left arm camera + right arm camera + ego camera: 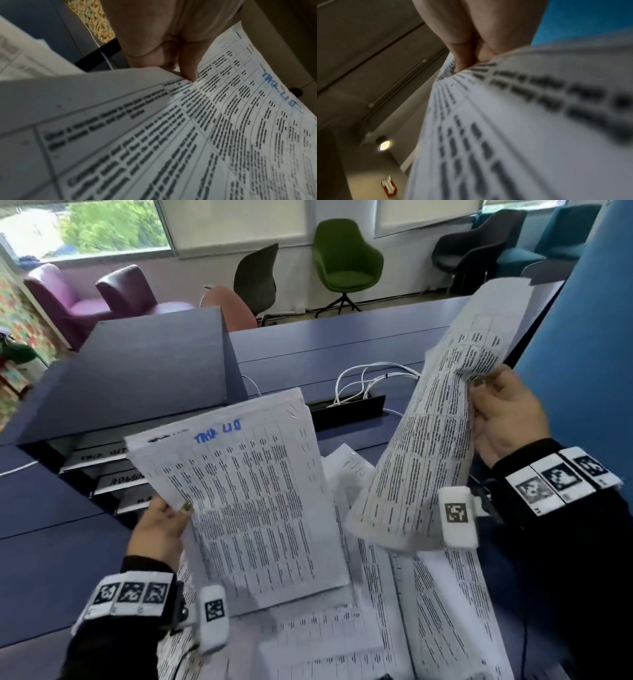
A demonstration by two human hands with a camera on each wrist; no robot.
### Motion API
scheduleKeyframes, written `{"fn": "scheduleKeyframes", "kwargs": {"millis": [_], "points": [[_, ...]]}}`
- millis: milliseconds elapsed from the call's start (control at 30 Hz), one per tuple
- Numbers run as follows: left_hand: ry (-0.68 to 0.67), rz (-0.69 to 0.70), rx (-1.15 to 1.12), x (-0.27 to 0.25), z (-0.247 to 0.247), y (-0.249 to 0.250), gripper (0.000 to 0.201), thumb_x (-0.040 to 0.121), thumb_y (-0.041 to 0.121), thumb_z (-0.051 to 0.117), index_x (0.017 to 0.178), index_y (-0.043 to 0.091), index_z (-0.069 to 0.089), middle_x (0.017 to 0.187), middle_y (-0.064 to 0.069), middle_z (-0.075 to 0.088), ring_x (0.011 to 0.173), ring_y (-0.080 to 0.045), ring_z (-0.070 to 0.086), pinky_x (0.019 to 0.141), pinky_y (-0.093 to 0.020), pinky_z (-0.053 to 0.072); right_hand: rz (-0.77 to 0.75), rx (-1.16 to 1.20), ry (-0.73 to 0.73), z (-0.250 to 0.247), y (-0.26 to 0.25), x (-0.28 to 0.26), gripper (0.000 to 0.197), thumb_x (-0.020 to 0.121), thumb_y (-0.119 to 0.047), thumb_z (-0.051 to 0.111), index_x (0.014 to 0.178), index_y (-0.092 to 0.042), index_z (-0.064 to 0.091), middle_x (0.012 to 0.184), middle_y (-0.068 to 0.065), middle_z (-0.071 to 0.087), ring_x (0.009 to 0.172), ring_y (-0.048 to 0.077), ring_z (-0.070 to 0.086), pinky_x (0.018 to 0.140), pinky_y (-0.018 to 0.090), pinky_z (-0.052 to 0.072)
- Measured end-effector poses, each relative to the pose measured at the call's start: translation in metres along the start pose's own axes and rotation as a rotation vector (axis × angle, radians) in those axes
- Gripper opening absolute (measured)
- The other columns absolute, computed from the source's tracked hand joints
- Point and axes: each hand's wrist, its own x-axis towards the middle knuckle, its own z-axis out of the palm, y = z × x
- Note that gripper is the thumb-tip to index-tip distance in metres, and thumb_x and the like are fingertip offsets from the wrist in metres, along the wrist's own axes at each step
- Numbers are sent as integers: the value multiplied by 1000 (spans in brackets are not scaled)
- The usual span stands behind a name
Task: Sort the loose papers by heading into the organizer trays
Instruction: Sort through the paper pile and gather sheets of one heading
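Your desk (pixel 342 344) carries the whole job: the dark organizer (pixel 137 378) stands at your left with its labelled trays (pixel 113 474) stacked under its lid, and the unsorted loose papers (pixel 376 628) lie heaped in front of you, overlapping at all angles.

Both hands are full. Your left hand (pixel 161 529) pinches a stapled set (pixel 246 501) by its lower left edge, thumb on top, with the set held up just right of the tray fronts. Its blue handwritten heading (pixel 219 432) sits at the far top edge and looks like the match for the top tray's label, though the label is partly hidden and blurred, so check it before you commit. Your right hand (pixel 507 416) grips a second bundle (pixel 431 422) raised high at your right; it bows under its own weight.

File one set at a time. Park the right-hand bundle so it does not droop into the heap, then lead the left set into its tray by the heading edge, keeping it flat and level with the slot. Pinching one corner lets the pages sag and catch the tray lip, so support from beneath if the far edge dips. The white cables (pixel 370 378) behind are well apart from your path.
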Motion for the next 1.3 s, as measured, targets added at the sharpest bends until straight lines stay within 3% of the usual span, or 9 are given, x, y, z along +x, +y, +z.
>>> {"fn": "scheduleKeyframes", "kwargs": {"millis": [167, 267, 333, 433, 633, 767, 1033, 1200, 1300], "points": [[37, 34, -86, 9, -23, 15, 43, 91, -14, 36, 94, 22, 60, 77, 10, 73, 69, -3, 69, 58, -20, 57, 270, 107, -60, -17, 29, -8, 31, 96, 0, 37, 83, -16, 60, 74, -5, 72, 62, 8, 68, 55, 23, 56], [64, 18, -94, 13, -35, 15, 43, 91, -14, 36, 94, 21, 61, 82, 5, 73, 70, -4, 69, 60, -21, 58, 478, -354, -53, -37, 68, -16, 23, 95, 3, 41, 81, -11, 54, 66, -3, 68, 56, 13, 64, 55, 26, 55], [62, 6, -75, 12, -35, 13, 44, 90, -15, 35, 94, 21, 59, 78, 6, 73, 66, -3, 68, 59, -19, 57, 560, -810, -133, -56, 104, -21, 20, 92, 0, 50, 78, -12, 59, 82, 10, 69, 75, 25, 64, 75, 38, 53], [45, -36, -32, 12, -31, 1, 39, 90, -15, 35, 96, 16, 57, 69, 9, 72, 60, -3, 67, 55, -18, 56, 661, -1183, -185, -72, 143, -35, 12, 90, -11, 56, 81, -10, 64, 95, 19, 67, 92, 32, 63, 83, 36, 49], [3, -127, 44, 12, -20, -24, 38, 90, -15, 39, 97, 17, 59, 74, 5, 73, 67, -7, 69, 72, -28, 56, 771, -1053, -149, -61, 176, -59, 28, 84, -20, 64, 59, -16, 54, 65, 9, 58, 68, 24, 57, 77, 43, 53], [-49, -150, 0, 7, -7, -26, 38, 89, -17, 36, 106, 11, 55, 75, 6, 74, 69, -5, 69, 68, -20, 56, 763, -928, -160, -38, 177, -68, 21, 84, -18, 66, 65, -14, 58, 65, 4, 61, 66, 22, 58, 70, 37, 55], [-99, -278, -63, 6, 6, -38, 45, 89, -17, 33, 110, 14, 58, 91, -2, 74, 79, -17, 71, 66, -31, 59, 719, -839, -194, -9, 191, -86, 21, 81, -17, 70, 67, -14, 56, 61, 2, 54, 59, 19, 48, 64, 32, 45], [-102, -344, 56, -1, 13, -62, 33, 90, -12, 42, 112, 9, 55, 117, -20, 61, 99, -31, 60, 99, -52, 40, 726, -903, -178, -7, 189, -87, 40, 68, -39, 80, 63, -18, 46, 55, 5, 54, 49, 21, 51, 58, 34, 50], [-101, -328, 329, -5, 16, -69, 30, 93, -1, 48, 122, 4, 49, 124, -15, 57, 106, -29, 56, 100, -43, 40, 661, -1124, -157, -16, 180, -82, 28, 79, -40, 70, 81, -17, 55, 75, 3, 63, 67, 20, 59, 67, 29, 49]]}}
